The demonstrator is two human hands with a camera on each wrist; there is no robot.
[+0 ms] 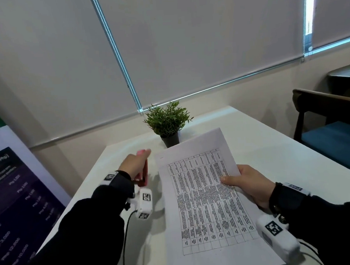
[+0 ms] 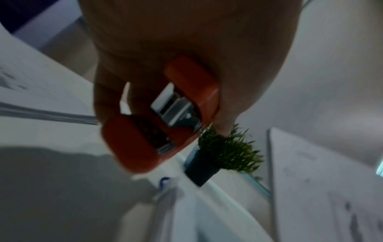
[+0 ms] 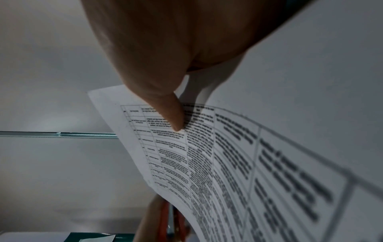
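Right, my left hand [image 1: 133,164] grips the red stapler [image 1: 144,171], my right hand [image 1: 248,182] pinches the papers [image 1: 203,193]; I should feed their far-left corner in squarely.

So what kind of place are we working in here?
Probably an office or meeting room: a white table with a potted plant, roller blinds over the window, and a printed price board on the left.

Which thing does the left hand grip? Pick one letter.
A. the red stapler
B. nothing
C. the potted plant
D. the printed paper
A: the left hand curls round the red stapler, while the right hand pinches the printed paper and the potted plant stands apart on the table.
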